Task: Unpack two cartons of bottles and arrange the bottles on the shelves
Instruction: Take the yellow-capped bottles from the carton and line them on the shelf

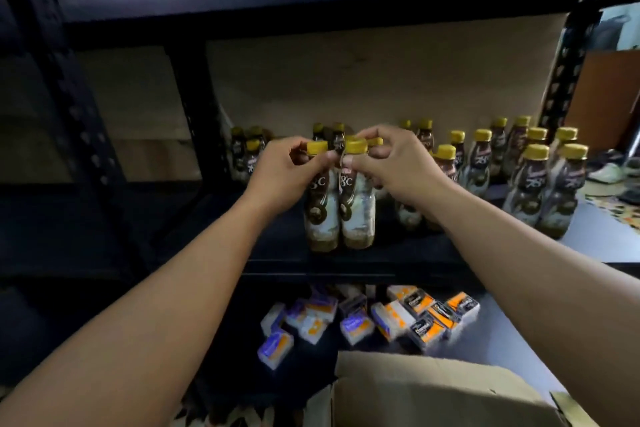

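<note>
Left hand (280,172) and right hand (393,165) each had fingers (372,137) pinching a neck. Both bottles (321,215) stood side by side near the shelf (277,265) front edge. Probably full, so hefty and slick; just under the cap seemed the safest grip.

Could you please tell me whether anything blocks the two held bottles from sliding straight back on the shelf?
Yes. Other yellow-capped bottles stand directly behind the left bottle in the left hand and the right bottle in the right hand; bare shelf lies to their left.
</note>
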The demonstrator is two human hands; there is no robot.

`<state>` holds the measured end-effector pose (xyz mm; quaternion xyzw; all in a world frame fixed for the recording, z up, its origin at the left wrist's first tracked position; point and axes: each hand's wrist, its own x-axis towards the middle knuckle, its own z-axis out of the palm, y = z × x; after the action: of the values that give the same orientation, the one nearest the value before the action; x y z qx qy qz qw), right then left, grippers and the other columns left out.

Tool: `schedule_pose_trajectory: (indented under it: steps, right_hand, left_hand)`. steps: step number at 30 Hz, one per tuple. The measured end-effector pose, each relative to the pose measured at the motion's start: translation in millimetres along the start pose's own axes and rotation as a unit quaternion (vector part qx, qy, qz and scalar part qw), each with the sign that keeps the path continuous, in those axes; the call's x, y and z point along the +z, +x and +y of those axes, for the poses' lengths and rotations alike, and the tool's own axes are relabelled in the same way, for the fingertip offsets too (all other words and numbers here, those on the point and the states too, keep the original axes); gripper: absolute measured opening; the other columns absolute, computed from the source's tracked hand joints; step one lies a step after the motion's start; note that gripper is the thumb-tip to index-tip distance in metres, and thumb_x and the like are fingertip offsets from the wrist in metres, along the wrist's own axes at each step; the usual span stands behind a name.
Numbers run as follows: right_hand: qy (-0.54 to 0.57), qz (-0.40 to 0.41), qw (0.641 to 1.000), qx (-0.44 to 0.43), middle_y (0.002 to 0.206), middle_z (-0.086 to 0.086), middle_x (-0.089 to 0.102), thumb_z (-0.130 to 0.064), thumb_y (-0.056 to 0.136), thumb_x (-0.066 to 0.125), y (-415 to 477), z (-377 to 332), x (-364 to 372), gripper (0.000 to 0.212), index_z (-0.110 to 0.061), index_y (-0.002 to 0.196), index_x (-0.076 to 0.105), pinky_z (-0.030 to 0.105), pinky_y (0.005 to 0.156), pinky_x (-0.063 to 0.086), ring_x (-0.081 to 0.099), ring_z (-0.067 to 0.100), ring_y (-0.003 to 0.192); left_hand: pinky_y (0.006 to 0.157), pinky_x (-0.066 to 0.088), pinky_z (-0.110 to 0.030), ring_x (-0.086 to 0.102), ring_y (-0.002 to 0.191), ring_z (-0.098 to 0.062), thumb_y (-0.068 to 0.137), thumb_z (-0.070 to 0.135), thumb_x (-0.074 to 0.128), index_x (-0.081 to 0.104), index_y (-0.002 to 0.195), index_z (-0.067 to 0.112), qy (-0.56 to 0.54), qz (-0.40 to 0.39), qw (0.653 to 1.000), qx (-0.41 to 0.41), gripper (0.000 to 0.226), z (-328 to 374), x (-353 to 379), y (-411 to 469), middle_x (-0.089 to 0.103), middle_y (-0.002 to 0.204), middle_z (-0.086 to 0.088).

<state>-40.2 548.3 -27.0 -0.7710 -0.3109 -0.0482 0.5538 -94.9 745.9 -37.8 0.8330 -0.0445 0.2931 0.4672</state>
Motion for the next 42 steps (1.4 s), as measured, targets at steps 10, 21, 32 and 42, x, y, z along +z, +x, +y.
schedule_pose_trajectory:
  steps: [10,21,32,42]
  right_hand:
    - [-0.066,0.037,0.997,0.035,0.109,-0.006,0.073,-0.039,0.088,0.076,43.5,67.0,45.8,0.038,-0.048,0.122,0.060,0.045,0.091,0.059,0.070,0.012,0.100]
    - [-0.054,0.044,0.997,0.043,0.130,-0.009,0.067,-0.034,0.093,0.073,40.1,65.8,56.0,0.042,-0.049,0.130,0.059,0.042,0.108,0.050,0.058,0.012,0.129]
    - [-0.035,0.044,0.998,0.034,0.142,-0.014,0.057,-0.030,0.096,0.071,38.6,63.9,57.6,0.043,-0.046,0.134,0.059,0.034,0.111,0.045,0.051,0.013,0.135]
    - [-0.012,0.025,0.999,0.041,0.128,-0.007,0.065,-0.024,0.097,0.069,53.2,63.6,64.5,0.039,-0.046,0.128,0.059,0.034,0.102,0.053,0.065,0.005,0.115]
  left_hand:
    - [0.088,0.047,-0.025,0.060,0.104,-0.007,0.090,0.038,0.072,0.062,0.120,0.030,0.081,-0.033,0.996,-0.004,0.032,-74.0,10.0,38.1,0.064,0.111,0.014]
    - [0.078,0.042,-0.016,0.057,0.098,0.002,0.094,0.039,0.067,0.060,0.122,0.034,0.066,-0.059,0.996,0.031,0.029,-76.5,6.0,35.3,0.058,0.101,0.024]
    - [0.099,0.051,-0.036,0.059,0.115,-0.009,0.093,0.045,0.066,0.059,0.130,0.032,0.051,-0.068,0.996,0.035,0.039,-84.4,0.0,37.1,0.065,0.124,0.010]
    - [0.083,0.048,-0.028,0.061,0.104,-0.011,0.092,0.045,0.067,0.060,0.122,0.025,0.114,-0.057,0.991,0.037,0.036,-97.0,-22.7,52.7,0.066,0.113,0.008]
